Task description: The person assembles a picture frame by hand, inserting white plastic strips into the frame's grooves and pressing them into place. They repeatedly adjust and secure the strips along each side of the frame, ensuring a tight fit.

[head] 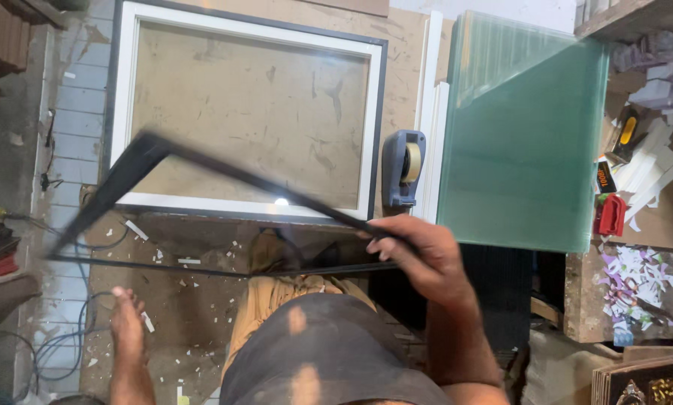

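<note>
Thin black frame (201, 161), empty, held up in the air above the tabletop (396, 45), tilted. One corner near upper left, long rail running down-right into the right hand (419, 255); a second rail runs low and roughly level from the left tip back toward the same hand.

Right hand: fingers (385, 244) curled and pinching the black frame where the rails meet, thumb side toward the camera. Grip is closed around the thin rail.

Left hand (126, 322): low at left, apart from the black frame, holding nothing visible. Fingers look loosely together and pointing up; partly blurred, can't tell more.

Behind the black frame, flat on the tabletop: larger white picture frame (126, 112) with dark outer edge and a clear pane showing the brown surface through it. Just right of it a blue-grey tape dispenser (402, 169) with a tan roll, then white strips (432, 112) standing along a stack of green glass sheets (524, 150).

Far right: red tool (611, 215), yellow-handled tool (627, 131), white offcuts. Paper scraps (640, 274) on a lower shelf at right. Small white bits scattered on the floor (179, 300), blue cable (59, 352) at lower left.
</note>
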